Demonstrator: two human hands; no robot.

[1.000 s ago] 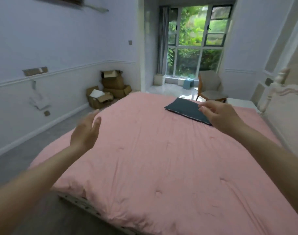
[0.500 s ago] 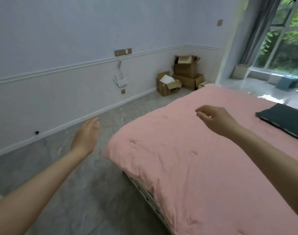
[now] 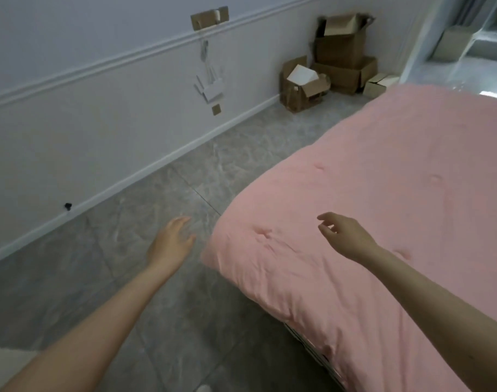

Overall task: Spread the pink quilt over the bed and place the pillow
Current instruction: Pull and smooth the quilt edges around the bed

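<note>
The pink quilt point(image 3: 388, 210) lies spread flat over the bed and fills the right half of the head view; its near-left corner hangs over the mattress edge. My left hand point(image 3: 171, 244) hovers over the grey floor just left of that corner, fingers relaxed and holding nothing. My right hand point(image 3: 345, 236) is above the quilt near the same corner, fingers loosely spread, empty; I cannot tell whether it touches the fabric. No pillow is in view.
Grey tiled floor point(image 3: 145, 292) runs between the bed and the white wall point(image 3: 86, 114). Several open cardboard boxes point(image 3: 338, 60) are stacked against the wall at the far end. A strip of the bed frame point(image 3: 312, 346) shows under the quilt's edge.
The view has swung left and down toward the bed's corner. The dark flat item on the quilt has left the frame. Both hands have dropped lower, toward the quilt corner.
</note>
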